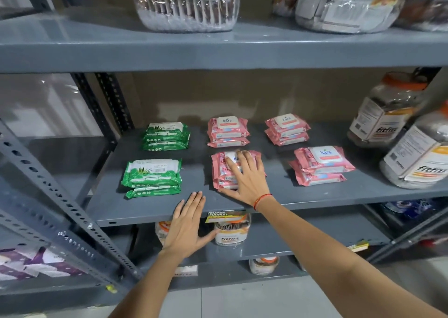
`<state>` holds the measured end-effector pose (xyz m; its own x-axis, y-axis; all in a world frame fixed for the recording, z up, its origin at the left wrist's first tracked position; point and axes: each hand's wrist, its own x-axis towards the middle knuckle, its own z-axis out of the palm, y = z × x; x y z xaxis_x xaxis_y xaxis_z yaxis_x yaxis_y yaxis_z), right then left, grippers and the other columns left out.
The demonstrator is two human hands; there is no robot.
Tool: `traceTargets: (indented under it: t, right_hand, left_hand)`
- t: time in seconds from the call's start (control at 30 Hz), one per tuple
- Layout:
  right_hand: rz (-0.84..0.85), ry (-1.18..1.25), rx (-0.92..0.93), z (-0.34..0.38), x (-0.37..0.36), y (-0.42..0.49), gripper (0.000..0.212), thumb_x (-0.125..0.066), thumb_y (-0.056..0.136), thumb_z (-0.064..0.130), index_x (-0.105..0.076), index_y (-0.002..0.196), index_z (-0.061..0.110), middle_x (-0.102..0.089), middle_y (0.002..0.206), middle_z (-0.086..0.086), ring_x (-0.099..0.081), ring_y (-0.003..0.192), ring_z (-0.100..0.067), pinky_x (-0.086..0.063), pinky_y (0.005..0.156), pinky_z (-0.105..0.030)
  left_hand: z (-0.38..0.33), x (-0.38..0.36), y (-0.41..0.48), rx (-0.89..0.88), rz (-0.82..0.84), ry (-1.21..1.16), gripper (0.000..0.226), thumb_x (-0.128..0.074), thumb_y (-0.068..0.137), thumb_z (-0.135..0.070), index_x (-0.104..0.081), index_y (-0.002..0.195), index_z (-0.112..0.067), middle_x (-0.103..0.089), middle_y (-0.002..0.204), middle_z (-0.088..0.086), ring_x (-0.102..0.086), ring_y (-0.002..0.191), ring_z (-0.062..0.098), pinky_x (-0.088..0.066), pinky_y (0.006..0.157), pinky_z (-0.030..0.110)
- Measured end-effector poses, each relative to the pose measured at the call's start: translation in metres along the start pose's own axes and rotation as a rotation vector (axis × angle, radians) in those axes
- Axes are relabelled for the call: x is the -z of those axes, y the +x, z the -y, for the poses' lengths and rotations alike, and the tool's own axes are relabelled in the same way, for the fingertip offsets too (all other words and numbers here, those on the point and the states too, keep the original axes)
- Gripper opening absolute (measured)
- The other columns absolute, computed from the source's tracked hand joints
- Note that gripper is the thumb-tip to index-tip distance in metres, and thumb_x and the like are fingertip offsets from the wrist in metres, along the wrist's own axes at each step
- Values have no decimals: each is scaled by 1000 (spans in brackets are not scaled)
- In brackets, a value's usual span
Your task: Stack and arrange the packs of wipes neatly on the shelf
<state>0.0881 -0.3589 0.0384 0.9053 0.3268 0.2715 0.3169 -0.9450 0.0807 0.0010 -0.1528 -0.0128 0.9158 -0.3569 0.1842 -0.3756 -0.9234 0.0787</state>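
Several small stacks of wipes lie on the grey middle shelf (150, 211). Two green stacks sit on the left, one at the back (166, 136) and one at the front (152, 177). Pink stacks fill the middle and right: back middle (228, 131), back right (286, 129), front right (321, 165). My right hand (247, 179) lies flat with spread fingers on top of the front middle pink stack (223, 172). My left hand (188, 225) hovers flat and empty at the shelf's front edge, left of that stack.
Large clear jars (385, 114) with orange lids and labels stand at the right end of the same shelf. More jars (185, 7) fill the shelf above, and smaller ones (231, 230) stand on the shelf below. A perforated steel upright (72, 208) slants at the left.
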Motion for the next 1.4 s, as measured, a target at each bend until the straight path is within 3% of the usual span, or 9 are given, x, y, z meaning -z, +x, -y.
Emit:
traceTargets:
  t: [0.17, 0.33, 0.57, 0.77, 1.03, 1.2, 1.23, 1.33, 1.4]
  right_hand:
    - [0, 9, 24, -4, 2, 0, 85, -44, 74, 77, -44, 138, 21, -49, 138, -20, -46, 128, -40, -31, 105, -65]
    - [-67, 25, -73, -39, 7, -23, 88, -33, 74, 79, -42, 138, 21, -51, 137, -18, -48, 127, -36, -26, 105, -65]
    - [-48, 10, -273, -133, 13, -70, 89, -36, 73, 78, -41, 140, 21, -44, 142, -21, -43, 131, -40, -27, 105, -65]
    - [54, -1, -395, -181, 12, -94, 104, -14, 68, 89, -24, 149, 24, -19, 156, -19, -19, 144, -37, -5, 113, -61]
    - [109, 26, -437, -188, 2, -89, 106, 1, 65, 89, -12, 151, 27, -5, 159, -15, -4, 147, -35, -2, 116, -61]
    - [125, 1, -441, -188, 3, -87, 104, -3, 67, 88, -15, 150, 27, -9, 159, -15, -7, 147, -35, -3, 115, -62]
    - [129, 2, -435, -187, 4, -89, 103, -4, 67, 88, -16, 150, 28, -10, 159, -15, -8, 147, -34, -2, 114, -62]
    - [101, -12, -434, -182, 7, -93, 102, -5, 68, 87, -18, 150, 27, -14, 158, -15, -12, 146, -34, 2, 113, -61]
    - [66, 50, -446, -171, 12, -89, 97, -15, 73, 84, -25, 148, 23, -22, 156, -17, -19, 144, -35, -4, 113, -61]
  left_hand:
    - [-5, 0, -1, 20, -52, -44, 93, -28, 82, -74, -24, 146, -6, -15, 156, 9, -9, 144, 26, 0, 116, 38]
    - [-37, 0, 7, -47, -64, -85, 93, -34, 84, -71, -17, 148, -6, -12, 157, 12, -4, 145, 21, -6, 115, 44]
    - [-94, -7, 28, -217, 27, -28, 87, -38, 85, -67, -25, 146, -6, -17, 156, 12, -18, 143, 28, -14, 112, 45]
    - [-109, -10, 35, -171, 90, 40, 83, -30, 84, -67, -39, 140, -6, -34, 150, 11, -32, 138, 28, -10, 111, 43]
    - [-110, -9, 38, -146, 145, 68, 83, -31, 83, -68, -45, 137, -8, -44, 144, 9, -41, 133, 25, -5, 111, 39]
    - [-110, -13, 39, -135, 118, 96, 83, -28, 83, -69, -44, 138, -8, -43, 145, 8, -40, 134, 24, -26, 113, 49]
    - [-110, -12, 37, -137, 132, 90, 83, -27, 84, -69, -39, 141, -9, -38, 148, 7, -35, 137, 23, -24, 112, 50]
    - [-104, -17, 39, -160, 168, 59, 82, -26, 89, -66, -11, 149, -13, -5, 157, 2, -3, 145, 19, 3, 116, 43]
    - [-104, -17, 43, -177, 147, 51, 76, -29, 93, -60, -8, 150, -14, -4, 159, 2, 0, 146, 16, 7, 115, 38]
